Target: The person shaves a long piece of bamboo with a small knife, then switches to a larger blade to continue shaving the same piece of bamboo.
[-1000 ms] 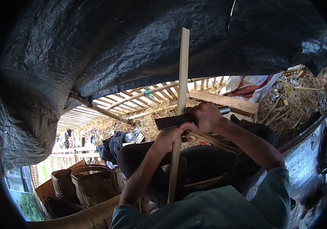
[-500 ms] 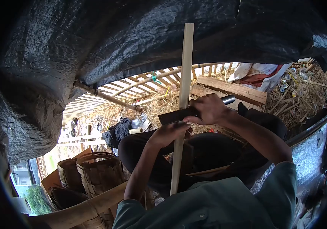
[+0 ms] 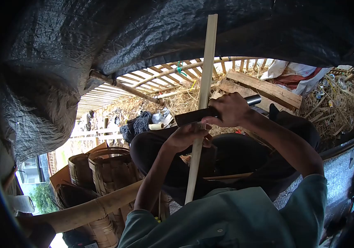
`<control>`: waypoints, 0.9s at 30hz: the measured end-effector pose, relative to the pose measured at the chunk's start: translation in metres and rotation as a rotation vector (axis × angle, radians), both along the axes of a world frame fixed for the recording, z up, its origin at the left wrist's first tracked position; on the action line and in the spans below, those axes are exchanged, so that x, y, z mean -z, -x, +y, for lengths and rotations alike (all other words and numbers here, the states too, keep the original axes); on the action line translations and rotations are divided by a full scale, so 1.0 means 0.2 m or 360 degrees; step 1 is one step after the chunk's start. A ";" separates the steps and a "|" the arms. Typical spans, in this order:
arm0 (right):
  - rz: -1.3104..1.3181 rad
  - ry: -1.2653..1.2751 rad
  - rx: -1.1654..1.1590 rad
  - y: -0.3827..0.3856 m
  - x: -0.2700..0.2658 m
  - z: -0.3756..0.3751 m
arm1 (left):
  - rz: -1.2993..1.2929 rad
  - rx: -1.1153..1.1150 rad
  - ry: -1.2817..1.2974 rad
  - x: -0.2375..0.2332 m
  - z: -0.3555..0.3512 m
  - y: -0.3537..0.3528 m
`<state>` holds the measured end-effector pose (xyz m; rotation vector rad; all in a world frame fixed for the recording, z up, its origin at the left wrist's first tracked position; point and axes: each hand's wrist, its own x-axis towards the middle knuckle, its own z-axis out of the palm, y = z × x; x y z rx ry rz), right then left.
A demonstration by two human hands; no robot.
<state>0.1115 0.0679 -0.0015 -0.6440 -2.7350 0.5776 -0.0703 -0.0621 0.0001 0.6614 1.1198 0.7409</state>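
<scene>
A long pale strip (image 3: 206, 78), apparently bamboo or wood, stands lengthwise before me, its lower end near my shirt. My left hand (image 3: 188, 136) is closed round the strip just below a dark, wide blade (image 3: 192, 117). Above and to the right, my right hand (image 3: 231, 110) grips the blade's tool, whose round, shiny handle end (image 3: 253, 100) sticks out on the right. The blade lies across the strip, and its contact edge is partly hidden by my fingers. My dark-clothed legs are bent on both sides of the strip.
Woven baskets (image 3: 113, 169) stand at the lower left behind a thick bamboo pole (image 3: 98, 210). Wooden planks (image 3: 265, 89) lie on straw ahead, near a white and red sack (image 3: 298, 77). Black tarpaulin (image 3: 144, 37) hangs above a slatted bamboo fence. A dark cloth bundle (image 3: 137, 125) lies left.
The whole view has shifted, so the surroundings appear further right. The strip leans slightly more to the right at its top. My left fingers are a little looser round it; both grips persist.
</scene>
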 end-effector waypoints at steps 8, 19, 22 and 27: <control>-0.0125 0.0022 -0.0052 0.04 0.01 -0.03 | 0.0718 -0.0202 -0.0446 0.07 -0.04 -0.10; 0.0209 -0.0287 0.0115 0.01 0.11 -0.05 | 0.1460 -0.0137 -0.0789 0.32 -0.01 -0.08; -0.0091 -0.0263 0.0146 -0.01 0.02 -0.04 | 0.1616 -0.0254 -0.1047 0.39 0.03 -0.10; 0.0043 -0.0269 0.0319 0.02 0.08 0.05 | 0.1222 -0.0393 -0.0842 0.10 0.12 -0.21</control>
